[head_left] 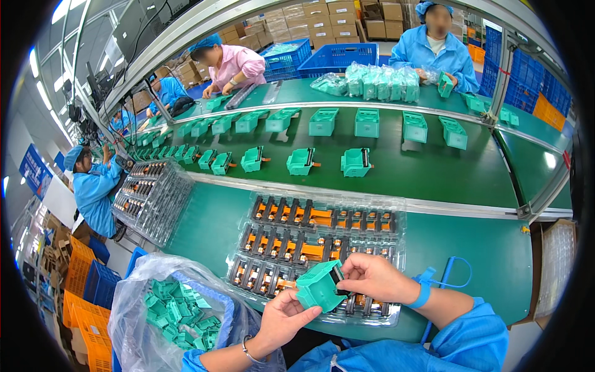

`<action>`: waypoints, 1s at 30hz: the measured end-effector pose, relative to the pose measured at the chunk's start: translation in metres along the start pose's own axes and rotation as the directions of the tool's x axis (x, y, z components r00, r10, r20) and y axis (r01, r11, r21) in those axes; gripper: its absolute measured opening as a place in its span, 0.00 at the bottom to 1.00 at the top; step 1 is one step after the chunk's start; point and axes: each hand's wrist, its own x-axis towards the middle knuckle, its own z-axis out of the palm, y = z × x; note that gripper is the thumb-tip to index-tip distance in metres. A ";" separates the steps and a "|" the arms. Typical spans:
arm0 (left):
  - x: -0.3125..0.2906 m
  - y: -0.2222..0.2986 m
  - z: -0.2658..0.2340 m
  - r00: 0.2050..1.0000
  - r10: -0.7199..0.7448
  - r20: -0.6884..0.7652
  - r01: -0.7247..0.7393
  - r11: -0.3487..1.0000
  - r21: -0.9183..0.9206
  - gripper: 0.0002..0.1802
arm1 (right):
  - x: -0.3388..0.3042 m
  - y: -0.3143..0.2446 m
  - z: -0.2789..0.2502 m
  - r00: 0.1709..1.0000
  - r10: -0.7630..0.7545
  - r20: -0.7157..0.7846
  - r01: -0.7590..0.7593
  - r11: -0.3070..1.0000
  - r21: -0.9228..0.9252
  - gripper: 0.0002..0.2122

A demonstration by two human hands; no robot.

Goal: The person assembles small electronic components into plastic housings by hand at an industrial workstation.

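Note:
My left hand point(288, 319) grips a green plastic housing point(317, 286) from below and the left, its open side tilted toward my right. My right hand point(377, 279) has thumb and fingers pinched at a black part point(336, 276) along the housing's right edge. How far that part sits inside the housing cannot be made out. Beneath and beyond both hands lies a clear plastic tray point(401, 239) holding rows of black-and-orange components point(313, 251). To the left of my left hand, a bag-lined bin point(139, 276) contains many loose green housings point(176, 313).
Past the tray, a green conveyor belt point(434, 177) carries two rows of green housings point(367, 123). Stacked trays point(149, 198) stand at the left. Across the belt, co-workers point(437, 46) handle parts near bagged housings point(381, 82). A blue coiled cord point(447, 273) runs from my right wristband.

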 end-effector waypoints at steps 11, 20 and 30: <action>-0.045 0.075 -0.061 0.850 0.464 -0.251 -0.265 0.787 0.557 0.24 | 0.019 -0.021 -0.123 0.738 -0.253 -0.626 0.279 0.959 -0.058 0.07; -0.250 0.053 -0.233 0.321 0.215 -0.922 0.342 0.882 0.325 0.17 | 0.111 0.027 -0.207 0.826 0.159 -0.540 -0.184 0.983 0.008 0.08; -0.354 0.028 -0.260 0.214 -0.006 -0.977 0.517 0.849 0.108 0.18 | 0.108 0.071 -0.254 0.730 -0.065 -0.681 -0.264 0.891 -0.369 0.14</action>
